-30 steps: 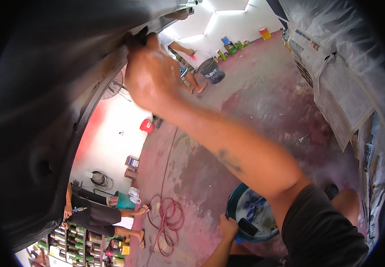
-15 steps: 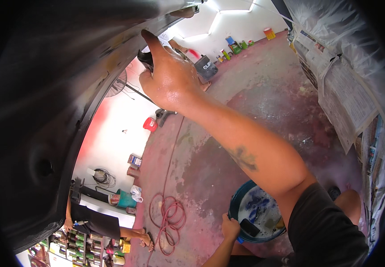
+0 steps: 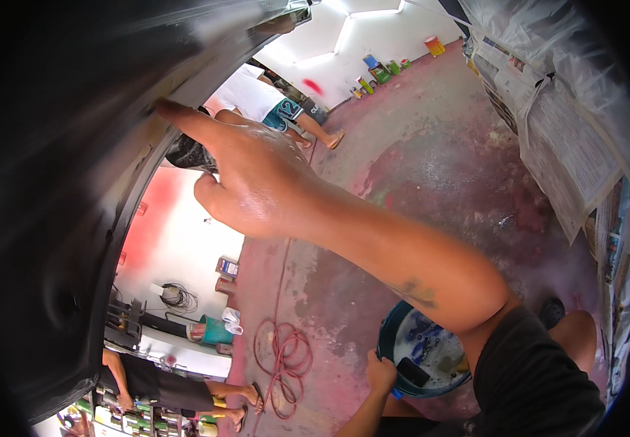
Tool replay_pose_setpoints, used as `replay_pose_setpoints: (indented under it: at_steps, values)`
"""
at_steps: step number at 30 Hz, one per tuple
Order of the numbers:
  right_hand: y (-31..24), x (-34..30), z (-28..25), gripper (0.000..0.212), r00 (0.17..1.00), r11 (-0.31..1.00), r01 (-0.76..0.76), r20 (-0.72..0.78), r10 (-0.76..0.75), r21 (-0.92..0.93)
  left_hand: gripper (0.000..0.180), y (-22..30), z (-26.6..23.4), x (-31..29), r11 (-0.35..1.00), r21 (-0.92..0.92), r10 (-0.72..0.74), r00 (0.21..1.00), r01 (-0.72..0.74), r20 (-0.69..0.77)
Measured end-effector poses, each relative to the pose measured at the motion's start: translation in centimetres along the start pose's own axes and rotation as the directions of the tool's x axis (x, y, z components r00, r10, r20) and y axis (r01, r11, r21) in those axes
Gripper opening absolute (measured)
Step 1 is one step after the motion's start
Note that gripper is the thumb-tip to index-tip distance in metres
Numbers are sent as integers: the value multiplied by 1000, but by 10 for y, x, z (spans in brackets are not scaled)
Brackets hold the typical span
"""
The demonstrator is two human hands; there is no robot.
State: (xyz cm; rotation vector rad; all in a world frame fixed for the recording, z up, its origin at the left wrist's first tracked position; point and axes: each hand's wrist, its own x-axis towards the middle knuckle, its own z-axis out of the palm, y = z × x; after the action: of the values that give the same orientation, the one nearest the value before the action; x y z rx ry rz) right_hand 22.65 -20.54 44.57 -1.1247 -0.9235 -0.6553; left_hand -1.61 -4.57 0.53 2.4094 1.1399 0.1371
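Note:
My right hand (image 3: 249, 167), its back wet, reaches up to the edge of a black vehicle panel (image 3: 53, 240). Its thumb and fingers close round a wet, black, curled sheet that looks like sandpaper (image 3: 190, 153). One outstretched finger touches the panel near a worn, yellowish patch. Lower down, my left hand (image 3: 382, 373) grips the rim of a dark teal bucket (image 3: 388, 331). Cloudy water fills the bucket, with a black block (image 3: 412, 372) and a blue cloth-like thing (image 3: 431, 342) in it. My right forearm covers part of the bucket's far rim.
A red hose (image 3: 284, 368) lies coiled on the stained floor. Newspaper and plastic sheeting (image 3: 566, 146) cover something on the right. Two other people are nearby: one in a white shirt (image 3: 249, 95) beyond my hand, one in dark shorts (image 3: 176, 390) at lower left. Cans line the far wall.
My right hand has moved left and downward along the panel edge with the black sheet. The person in the white shirt shows more now. My left hand stays on the bucket rim.

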Motion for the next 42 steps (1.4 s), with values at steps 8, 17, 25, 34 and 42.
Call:
replay_pose_setpoints:
  at_steps: [8, 17, 25, 34, 42]
  values:
    - [37, 13, 9, 33, 938, 982, -7, -340, 72, 188, 38, 3, 1, -1, 1000, 23, 4, 1000, -4, 0]
    - [11, 45, 41, 30, 909, 998, -58, -411, 65, 28, 38, -5, 1, -3, 1000, 3, 23, 999, -23, -27]
    - [-4, 48, 21, 32, 935, 905, -35, -333, -120, -424, 39, 1, -2, -4, 1000, -18, -1, 1000, 0, -11]
    - [-22, 40, 12, 33, 968, 910, -83, -248, -22, -406, 38, 3, -6, -5, 999, -10, -50, 999, 51, 16]
    - [-14, 44, 8, 34, 970, 938, -87, -244, 3, -337, 38, 2, -4, -5, 998, 11, -59, 998, 58, 24]
